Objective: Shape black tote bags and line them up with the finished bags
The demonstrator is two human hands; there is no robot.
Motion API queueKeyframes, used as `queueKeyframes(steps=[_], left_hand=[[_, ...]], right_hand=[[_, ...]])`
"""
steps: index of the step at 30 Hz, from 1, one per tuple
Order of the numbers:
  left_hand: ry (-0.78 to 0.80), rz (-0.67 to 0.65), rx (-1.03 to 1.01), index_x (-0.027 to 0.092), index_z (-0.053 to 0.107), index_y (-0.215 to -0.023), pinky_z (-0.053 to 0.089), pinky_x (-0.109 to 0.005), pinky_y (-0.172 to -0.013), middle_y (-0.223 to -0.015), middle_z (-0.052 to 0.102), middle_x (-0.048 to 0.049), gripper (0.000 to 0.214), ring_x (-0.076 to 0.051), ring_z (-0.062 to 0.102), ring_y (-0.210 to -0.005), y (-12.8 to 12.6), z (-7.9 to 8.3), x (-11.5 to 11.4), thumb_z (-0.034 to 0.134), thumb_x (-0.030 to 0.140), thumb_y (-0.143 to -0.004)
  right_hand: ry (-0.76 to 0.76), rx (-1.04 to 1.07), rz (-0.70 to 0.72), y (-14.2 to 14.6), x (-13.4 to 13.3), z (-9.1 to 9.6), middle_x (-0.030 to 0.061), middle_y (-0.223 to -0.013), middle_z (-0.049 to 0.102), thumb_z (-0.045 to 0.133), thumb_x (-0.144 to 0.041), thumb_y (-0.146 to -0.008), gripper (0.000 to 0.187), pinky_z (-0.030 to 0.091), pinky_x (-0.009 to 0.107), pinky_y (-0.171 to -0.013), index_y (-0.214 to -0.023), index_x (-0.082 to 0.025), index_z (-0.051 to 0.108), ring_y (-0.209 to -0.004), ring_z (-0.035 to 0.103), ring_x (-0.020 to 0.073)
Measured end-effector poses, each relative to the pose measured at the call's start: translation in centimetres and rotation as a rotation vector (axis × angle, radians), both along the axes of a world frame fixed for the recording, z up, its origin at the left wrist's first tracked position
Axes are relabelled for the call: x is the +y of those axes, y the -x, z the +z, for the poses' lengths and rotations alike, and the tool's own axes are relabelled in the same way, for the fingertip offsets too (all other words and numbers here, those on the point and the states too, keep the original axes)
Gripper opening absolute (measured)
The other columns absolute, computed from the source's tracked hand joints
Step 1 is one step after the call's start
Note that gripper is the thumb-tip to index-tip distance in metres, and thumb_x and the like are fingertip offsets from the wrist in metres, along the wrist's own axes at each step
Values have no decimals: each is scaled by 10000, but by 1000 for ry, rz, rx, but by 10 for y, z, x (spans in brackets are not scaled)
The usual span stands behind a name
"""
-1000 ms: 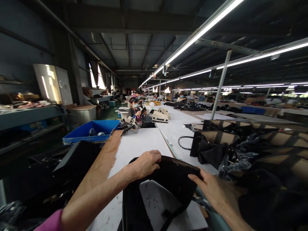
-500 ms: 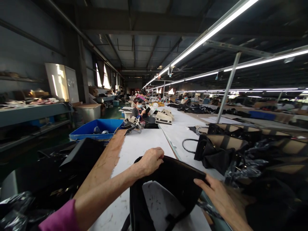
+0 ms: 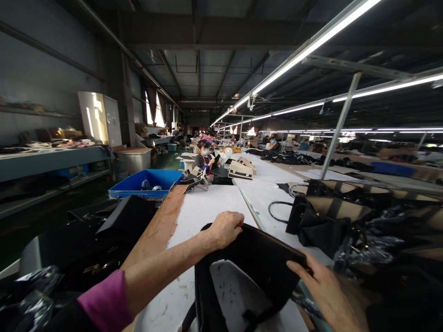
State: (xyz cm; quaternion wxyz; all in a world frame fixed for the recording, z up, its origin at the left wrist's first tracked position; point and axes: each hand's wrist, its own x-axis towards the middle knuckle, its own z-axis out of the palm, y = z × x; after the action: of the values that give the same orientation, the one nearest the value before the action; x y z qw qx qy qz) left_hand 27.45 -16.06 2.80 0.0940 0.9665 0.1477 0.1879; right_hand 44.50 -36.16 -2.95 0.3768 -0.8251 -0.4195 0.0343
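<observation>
Left hand: we have the left hand (image 3: 226, 229) knuckles up, fingers curled over the upper edge of a black bag (image 3: 265, 260), grasping it.
Right hand: the right hand (image 3: 320, 276) pinches the corner of that same edge, thumb on the near face.
Black bag: between and below our hands, over the white sheet (image 3: 211, 205); its upper edge slants down from left hand to right.
Pale patch: flecked, below the left hand, framed by black material; we cannot tell whether it is sheet or bag.
Room ahead: beyond the left hand the sheet runs on to beige pieces (image 3: 240, 170), well apart from our grip.
Table seam: a greenish seam (image 3: 249, 207) leads away from just beyond the left hand.
Left edge: a bare wooden strip (image 3: 166, 216) lies left of the left hand; past it, a dark heap (image 3: 126, 221) and, farther forward, a blue bin (image 3: 133, 192).
Right side: tighter. Black bags with beige interiors (image 3: 318, 228) stand ahead of the right hand; clear plastic (image 3: 370, 246) lies near it.
Far ahead: a masked person (image 3: 204, 160), well beyond the left hand.
</observation>
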Motion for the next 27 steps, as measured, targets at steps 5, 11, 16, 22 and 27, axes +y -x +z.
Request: queueKeyframes(steps=[5,11,16,22,27], left_hand=[[-8,-16,-19,183,472,-681,331,-208,-590,-710,558,13,36,-117,478,-661,-2,-3,3,494,198,-705],[-2,-21,-7,192,483,-692,333,-206,-578,-701,569,17,27,-124,493,-659,-2,-5,7,503,206,-703],[40,-74,18,194,505,-732,343,-194,-587,-674,556,22,50,-111,490,-639,4,-2,10,520,240,-720],[89,-78,11,203,483,-904,363,-198,-581,-725,574,19,231,-125,515,-659,6,-3,18,565,288,-706],[202,-133,22,198,470,-1035,401,-209,-651,-878,607,-10,423,-139,548,-748,3,-2,31,622,330,-663]], right_hand=[[-77,-68,-25,-6,7,-12,45,-942,654,439,-558,-714,512,471,276,-699,-1093,-220,502,-840,605,215],[-73,-121,-16,-15,11,-16,24,-925,662,457,-550,-716,444,478,253,-668,-1026,-245,547,-831,612,208],[-74,-144,12,-23,12,-17,18,-931,662,477,-530,-720,405,475,228,-641,-977,-232,574,-853,605,204],[-102,-130,61,-25,13,-11,-4,-889,667,502,-505,-708,365,472,198,-631,-927,-230,598,-829,605,186],[-76,-99,113,-27,16,-2,-23,-769,662,509,-494,-695,322,464,196,-626,-852,-234,617,-762,605,178]])
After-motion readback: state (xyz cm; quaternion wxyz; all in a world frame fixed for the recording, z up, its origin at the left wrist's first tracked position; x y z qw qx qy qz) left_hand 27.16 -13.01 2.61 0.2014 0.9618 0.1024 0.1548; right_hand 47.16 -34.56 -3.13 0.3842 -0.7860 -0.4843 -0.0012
